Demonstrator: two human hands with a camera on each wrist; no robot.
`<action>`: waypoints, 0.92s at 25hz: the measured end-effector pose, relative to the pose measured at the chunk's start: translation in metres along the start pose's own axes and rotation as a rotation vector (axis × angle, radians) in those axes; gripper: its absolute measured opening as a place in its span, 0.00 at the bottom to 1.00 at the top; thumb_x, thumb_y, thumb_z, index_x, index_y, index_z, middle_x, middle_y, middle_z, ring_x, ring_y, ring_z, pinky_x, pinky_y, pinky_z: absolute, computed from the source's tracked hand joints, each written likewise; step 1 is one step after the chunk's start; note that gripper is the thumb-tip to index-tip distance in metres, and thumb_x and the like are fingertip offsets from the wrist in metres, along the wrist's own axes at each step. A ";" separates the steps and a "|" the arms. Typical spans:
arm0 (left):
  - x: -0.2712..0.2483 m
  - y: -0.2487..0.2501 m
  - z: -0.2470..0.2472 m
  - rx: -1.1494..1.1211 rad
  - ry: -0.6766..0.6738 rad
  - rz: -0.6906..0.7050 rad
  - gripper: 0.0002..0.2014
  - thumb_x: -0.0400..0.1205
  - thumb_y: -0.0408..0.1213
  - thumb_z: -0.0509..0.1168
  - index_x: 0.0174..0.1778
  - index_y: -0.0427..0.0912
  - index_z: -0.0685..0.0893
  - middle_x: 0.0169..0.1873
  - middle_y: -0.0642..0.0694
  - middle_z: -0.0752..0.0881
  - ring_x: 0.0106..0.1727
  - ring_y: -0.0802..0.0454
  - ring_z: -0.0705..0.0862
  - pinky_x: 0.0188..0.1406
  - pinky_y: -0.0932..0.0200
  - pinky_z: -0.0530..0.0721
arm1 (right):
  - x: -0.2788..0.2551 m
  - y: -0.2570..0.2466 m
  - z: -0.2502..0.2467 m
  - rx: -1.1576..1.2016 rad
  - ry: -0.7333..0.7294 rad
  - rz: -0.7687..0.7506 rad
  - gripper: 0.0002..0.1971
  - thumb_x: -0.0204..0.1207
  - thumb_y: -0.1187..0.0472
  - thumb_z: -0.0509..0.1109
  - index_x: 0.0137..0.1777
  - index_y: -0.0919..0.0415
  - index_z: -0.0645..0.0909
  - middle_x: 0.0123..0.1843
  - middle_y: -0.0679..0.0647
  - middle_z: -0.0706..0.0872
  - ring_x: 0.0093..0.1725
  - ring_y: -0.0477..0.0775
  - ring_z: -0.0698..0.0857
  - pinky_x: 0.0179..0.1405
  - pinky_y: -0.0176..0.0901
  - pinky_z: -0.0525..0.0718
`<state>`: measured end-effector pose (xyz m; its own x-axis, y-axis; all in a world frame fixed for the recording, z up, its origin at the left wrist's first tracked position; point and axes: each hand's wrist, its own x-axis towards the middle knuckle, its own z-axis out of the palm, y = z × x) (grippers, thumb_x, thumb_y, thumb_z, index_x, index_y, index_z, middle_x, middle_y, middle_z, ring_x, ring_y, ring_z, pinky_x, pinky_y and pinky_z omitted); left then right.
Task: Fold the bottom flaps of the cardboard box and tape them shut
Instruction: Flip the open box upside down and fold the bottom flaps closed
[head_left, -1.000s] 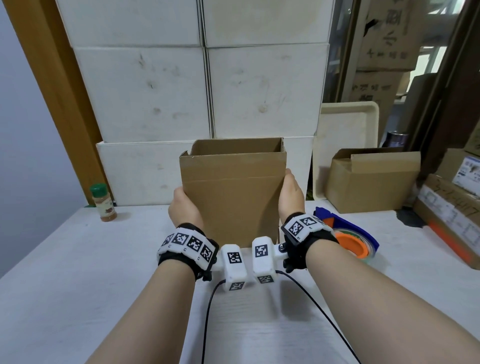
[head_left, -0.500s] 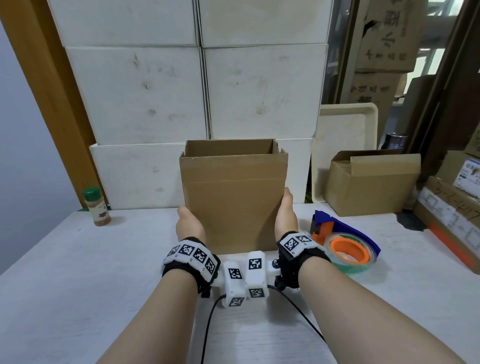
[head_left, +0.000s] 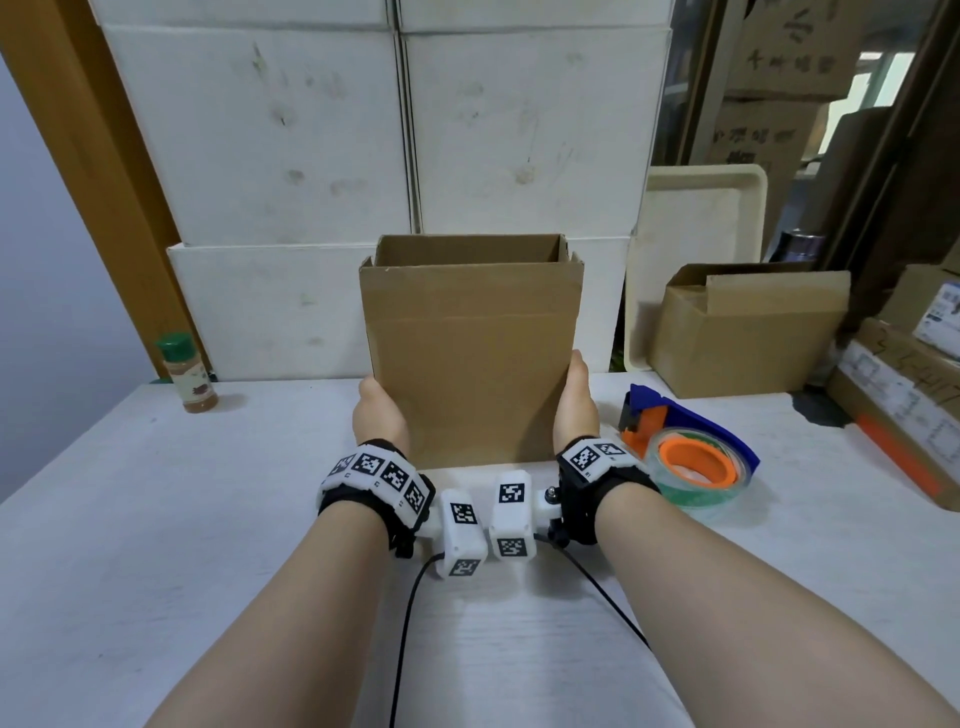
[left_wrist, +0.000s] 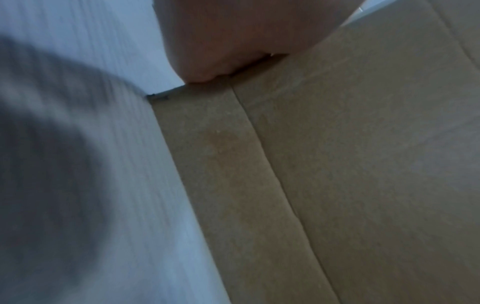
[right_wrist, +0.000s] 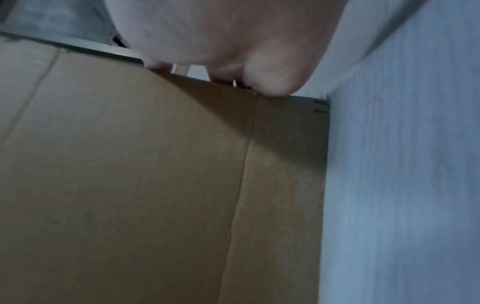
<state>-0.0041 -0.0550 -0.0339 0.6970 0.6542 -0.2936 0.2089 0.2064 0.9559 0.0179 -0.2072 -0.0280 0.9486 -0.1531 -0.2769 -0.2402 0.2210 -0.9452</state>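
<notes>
On table (head_left: 156, 519), left to right:
Spice jar (head_left: 186, 373): upright, far left.
Left hand (head_left: 379, 418): flat against box's left side; fingers hidden.
Box (head_left: 470, 353): upright, open-topped, between hands.
Right hand (head_left: 574, 410): flat against right side; finger state unclear.
Tape dispenser (head_left: 691, 452): just beside right wrist.

The head camera looks forward and down from above both forearms, taking in the counter (head_left: 156, 519) and the upright box (head_left: 472, 364). Each wrist camera sits very close to the box's near face (left_wrist: 363, 164) (right_wrist: 130, 174), low beside the counter. All three share that face.
</notes>
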 end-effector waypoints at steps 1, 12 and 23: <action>0.001 -0.001 -0.001 0.013 -0.002 0.003 0.22 0.87 0.44 0.43 0.60 0.34 0.77 0.62 0.36 0.78 0.62 0.39 0.75 0.61 0.55 0.68 | -0.001 0.002 0.000 0.002 0.000 0.001 0.30 0.82 0.39 0.52 0.73 0.60 0.74 0.74 0.55 0.77 0.74 0.55 0.73 0.72 0.42 0.64; 0.007 -0.011 0.006 0.025 -0.005 -0.018 0.20 0.87 0.46 0.41 0.45 0.37 0.72 0.45 0.43 0.74 0.50 0.46 0.68 0.51 0.58 0.62 | 0.011 0.016 -0.005 -0.037 -0.017 0.035 0.23 0.82 0.40 0.51 0.60 0.55 0.78 0.63 0.54 0.81 0.61 0.54 0.76 0.61 0.41 0.66; 0.006 -0.010 0.008 0.021 -0.065 -0.032 0.29 0.86 0.51 0.40 0.73 0.36 0.72 0.74 0.40 0.73 0.76 0.42 0.69 0.74 0.53 0.63 | 0.020 0.021 -0.008 -0.081 -0.009 0.037 0.32 0.80 0.36 0.50 0.71 0.58 0.76 0.70 0.55 0.79 0.71 0.57 0.74 0.75 0.49 0.66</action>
<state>0.0032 -0.0588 -0.0449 0.7325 0.5992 -0.3232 0.2453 0.2106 0.9463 0.0298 -0.2127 -0.0547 0.9407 -0.1372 -0.3104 -0.2904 0.1481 -0.9454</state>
